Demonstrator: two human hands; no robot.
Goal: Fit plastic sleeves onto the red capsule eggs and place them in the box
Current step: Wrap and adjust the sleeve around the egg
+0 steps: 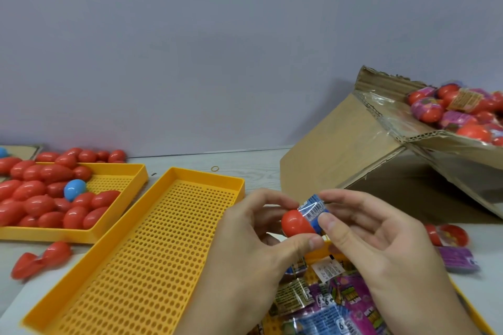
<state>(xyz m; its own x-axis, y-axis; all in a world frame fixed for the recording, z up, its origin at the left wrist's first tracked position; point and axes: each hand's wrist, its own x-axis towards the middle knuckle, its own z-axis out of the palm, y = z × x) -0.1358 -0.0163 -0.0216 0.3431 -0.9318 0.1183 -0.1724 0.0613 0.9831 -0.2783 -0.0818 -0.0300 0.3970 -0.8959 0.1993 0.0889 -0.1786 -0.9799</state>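
Note:
My left hand (253, 242) pinches a red capsule egg (295, 223) between thumb and fingers, just above the table's front middle. A blue printed plastic sleeve (315, 208) covers the egg's right end, and my right hand (373, 236) pinches that sleeve with thumb and fingertips. A tilted cardboard box (353, 155) at the right holds several sleeved red eggs (446, 109). Bare red eggs (46, 198) fill a yellow tray (119, 204) at the left.
An empty perforated yellow tray (152, 239) lies in the middle. Loose printed sleeves (326, 304) are piled in a tray below my hands. A blue egg (74, 189) sits among the red ones. Stray red eggs (40, 258) lie at the front left; a sleeved egg (446, 236) and purple sleeve lie right.

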